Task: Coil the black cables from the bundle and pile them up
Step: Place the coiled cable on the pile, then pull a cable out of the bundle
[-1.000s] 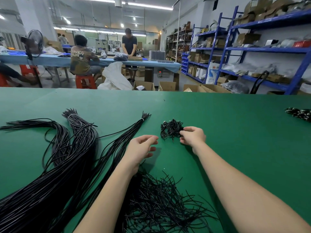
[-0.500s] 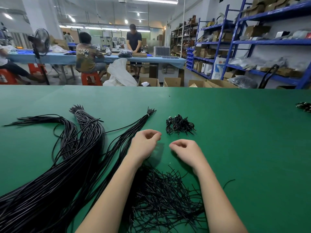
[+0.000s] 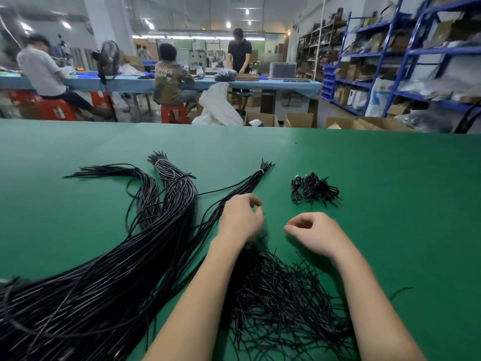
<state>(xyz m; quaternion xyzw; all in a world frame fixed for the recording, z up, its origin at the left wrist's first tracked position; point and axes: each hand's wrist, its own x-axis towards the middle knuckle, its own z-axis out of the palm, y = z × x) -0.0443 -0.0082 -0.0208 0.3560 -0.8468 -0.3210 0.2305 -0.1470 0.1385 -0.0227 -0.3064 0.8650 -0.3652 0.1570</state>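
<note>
Many long black cables, loosely bundled

Beyond the green table, 3 people work beside blue shelving.

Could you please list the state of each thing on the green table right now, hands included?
Long cable bundles: lying uncoiled on the table, two tied near their far ends.
Pile of coiled cables: heaped, apart from both hands.
Short ties: loosely scattered between the forearms.
Left hand: fingers curled, no grip visible on anything.
Right hand: fingers curled, apparently holding nothing.
</note>
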